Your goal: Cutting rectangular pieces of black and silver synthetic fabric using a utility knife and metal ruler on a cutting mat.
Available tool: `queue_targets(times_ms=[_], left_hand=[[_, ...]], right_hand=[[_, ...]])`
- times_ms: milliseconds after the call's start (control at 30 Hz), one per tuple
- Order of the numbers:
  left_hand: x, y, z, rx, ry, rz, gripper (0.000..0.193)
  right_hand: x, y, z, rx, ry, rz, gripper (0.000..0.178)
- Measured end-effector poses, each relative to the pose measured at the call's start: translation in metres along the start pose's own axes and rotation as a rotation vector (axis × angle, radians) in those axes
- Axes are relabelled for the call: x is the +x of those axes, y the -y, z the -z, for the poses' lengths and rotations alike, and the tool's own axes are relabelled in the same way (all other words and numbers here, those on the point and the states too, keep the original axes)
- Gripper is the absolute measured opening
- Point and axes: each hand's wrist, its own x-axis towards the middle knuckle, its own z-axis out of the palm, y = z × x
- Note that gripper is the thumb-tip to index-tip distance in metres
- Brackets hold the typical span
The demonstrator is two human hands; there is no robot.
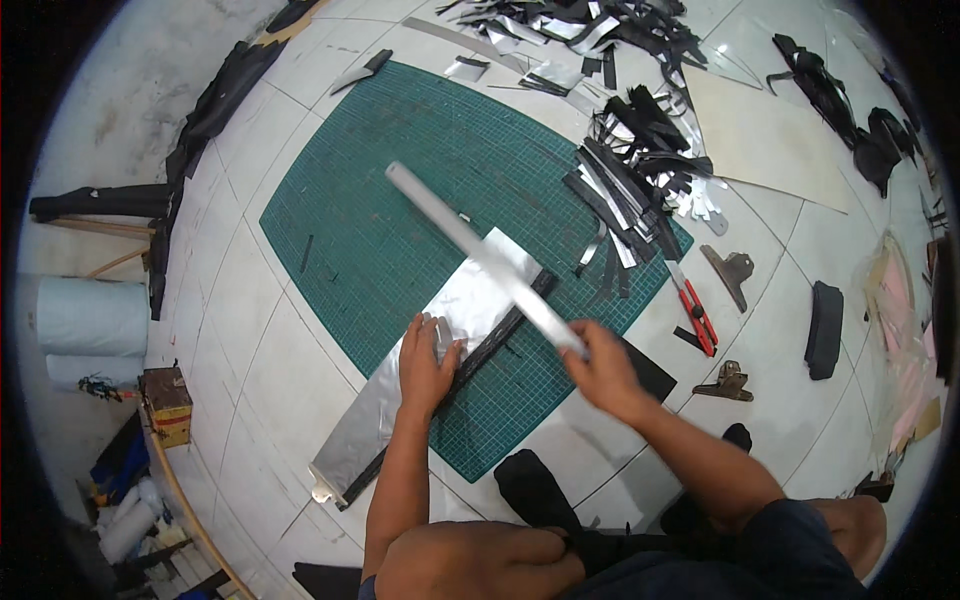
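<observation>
The silver sheet (pixel 455 330), a long strip of shiny material, lies slantwise across the near corner of the green cutting mat (pixel 400 200) and runs off it onto the white tiled floor (pixel 250 340). The left hand (pixel 425 365) presses flat on it, fingers (pixel 432 335) spread slightly apart and laid on the silver surface, not clamped on anything. Just beside those fingers, on the thumb side, a dark strip (pixel 495 340) runs along the edge of the sheet. The right hand (pixel 600 370) has its fingers wrapped tight around the near end of a long metal ruler (pixel 480 255), which reaches away from the grip, crossing over the sheet and out above the mat; the ruler looks blurred.

Beyond the right fingers, to their outer side, a red-handled cutter (pixel 693 308) lies on the floor, with two metal clips (pixel 730 275) and (pixel 727 383) near it. Farther off from both hands, a heap of black and silver offcuts (pixel 640 170) covers the far edge of the mat. A pale board (pixel 765 140) rests well past the heap.
</observation>
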Motion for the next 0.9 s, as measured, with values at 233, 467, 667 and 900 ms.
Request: queue_targets(times_ms=[233,467,667,900], left_hand=[[0.001,0.007,-0.015,-0.017,-0.038,-0.065,0.035],[0.000,0.007,-0.016,-0.044,-0.044,-0.039,0.033],[0.007,0.001,-0.013,-0.028,-0.035,-0.079,0.044],[0.012,-0.006,-0.005,-0.021,0.045,0.007,0.075]], right_hand=[[-0.042,-0.036,-0.089,-0.083,-0.143,0.158,0.033],[-0.049,-0.022,-0.090,-0.216,-0.051,0.082,0.035],[-0.046,-0.010,-0.034,-0.529,-0.081,0.251,0.046],[-0.065,-0.056,0.094,-0.928,0.043,-0.074,0.081]])
